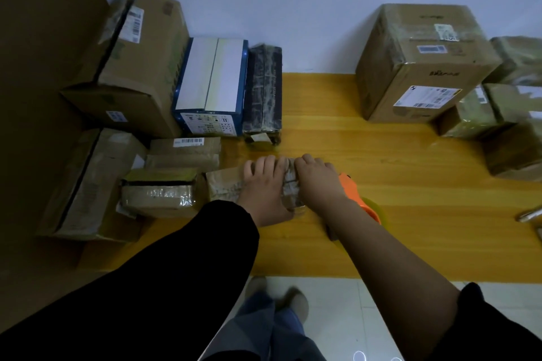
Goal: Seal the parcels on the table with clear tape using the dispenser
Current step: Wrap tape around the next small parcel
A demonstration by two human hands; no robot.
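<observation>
A small brown parcel (224, 186), wrapped in crinkled clear tape, lies on the yellow wooden table (381, 155) near its front edge. My left hand (265, 184) presses flat on top of it, fingers spread over the far edge. My right hand (318, 182) grips the orange tape dispenser (352, 189) against the parcel's right end. The dispenser's clear tape roll (378, 209) shows behind my right wrist. Much of the parcel's top is hidden under both hands.
Taped cardboard boxes (132, 67) crowd the left, with a blue-and-white box (211, 85) and a dark taped box (265, 88). Small parcels (159, 192) lie by my left hand. A large carton (419, 61) and more parcels (510, 126) stand right. A metal object (529, 214) lies far right.
</observation>
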